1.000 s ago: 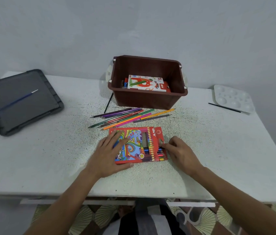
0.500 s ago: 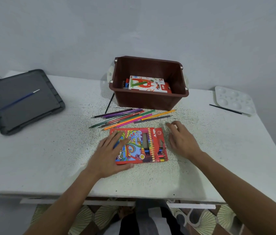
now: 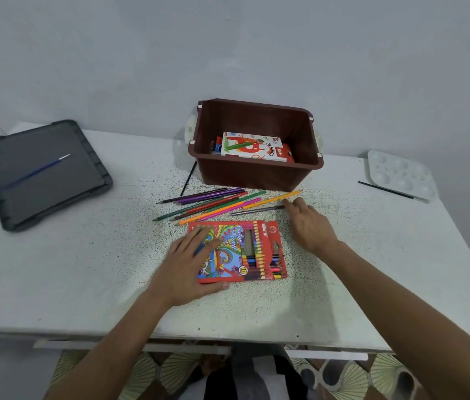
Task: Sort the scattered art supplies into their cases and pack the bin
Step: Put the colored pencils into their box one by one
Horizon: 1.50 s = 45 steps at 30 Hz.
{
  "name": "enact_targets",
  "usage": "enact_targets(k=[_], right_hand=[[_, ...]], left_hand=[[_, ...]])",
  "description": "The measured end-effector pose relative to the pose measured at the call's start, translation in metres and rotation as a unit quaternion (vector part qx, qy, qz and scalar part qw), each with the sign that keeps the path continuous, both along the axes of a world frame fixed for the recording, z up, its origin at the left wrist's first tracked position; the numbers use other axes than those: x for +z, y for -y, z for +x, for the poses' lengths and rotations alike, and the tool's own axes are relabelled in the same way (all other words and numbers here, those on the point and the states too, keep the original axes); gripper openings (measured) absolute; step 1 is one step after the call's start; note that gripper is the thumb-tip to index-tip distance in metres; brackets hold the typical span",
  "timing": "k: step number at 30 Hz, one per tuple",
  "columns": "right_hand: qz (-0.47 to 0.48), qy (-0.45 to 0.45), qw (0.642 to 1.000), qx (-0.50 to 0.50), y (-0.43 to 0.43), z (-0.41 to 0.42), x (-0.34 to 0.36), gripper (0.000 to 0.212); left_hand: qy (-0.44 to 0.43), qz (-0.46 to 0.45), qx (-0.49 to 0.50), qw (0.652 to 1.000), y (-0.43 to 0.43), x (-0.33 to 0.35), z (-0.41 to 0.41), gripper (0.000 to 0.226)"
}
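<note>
The table [image 3: 55, 284] holds a bin [image 3: 256, 176], loose pencils [image 3: 213, 204], pencil box [image 3: 256, 255], lid [image 3: 40, 180], palette [image 3: 401, 174].

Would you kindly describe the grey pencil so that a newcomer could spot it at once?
Find the brown bin at the back of the table; loose coloured pencils lie fanned in front of it. The grey pencil lies at the fan's near right, its end by the fingers of the right hand, the only dull grey among bright colours.
</note>
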State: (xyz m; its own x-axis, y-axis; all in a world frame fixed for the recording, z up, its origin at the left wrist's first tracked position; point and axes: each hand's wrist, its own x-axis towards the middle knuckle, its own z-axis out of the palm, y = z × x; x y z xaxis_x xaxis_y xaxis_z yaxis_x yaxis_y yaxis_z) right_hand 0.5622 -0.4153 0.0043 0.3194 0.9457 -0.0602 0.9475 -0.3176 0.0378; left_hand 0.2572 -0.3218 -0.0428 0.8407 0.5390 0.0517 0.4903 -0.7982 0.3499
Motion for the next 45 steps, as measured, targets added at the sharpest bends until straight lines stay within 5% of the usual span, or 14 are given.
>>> enact_targets(k=[8, 22, 30, 35, 45], right_hand=[[0.001, 0.060, 0.998, -0.030, 0.018, 0.014, 0.001, 0.034], [0.155, 0.079, 0.983, 0.061, 0.099, 0.059, 0.007, 0.046], [0.152, 0.014, 0.981, 0.117, 0.100, 0.025, -0.007, 0.044], [0.143, -0.046, 0.974, 0.171, 0.085, -0.008, -0.015, 0.024], [0.145, -0.143, 0.964, 0.173, 0.069, -0.026, -0.015, 0.044]], left_hand=[[0.005, -0.007, 0.003, 1.000, 0.001, 0.001, 0.000, 0.095], [-0.012, -0.004, 0.001, 1.000, 0.001, 0.003, 0.000, 0.097], [-0.021, -0.002, 0.003, 1.000, 0.000, 0.002, 0.000, 0.097], [-0.022, 0.004, 0.003, 1.000, 0.000, 0.003, 0.000, 0.097], [-0.024, -0.003, 0.005, 1.000, 0.002, 0.003, 0.001, 0.095]])
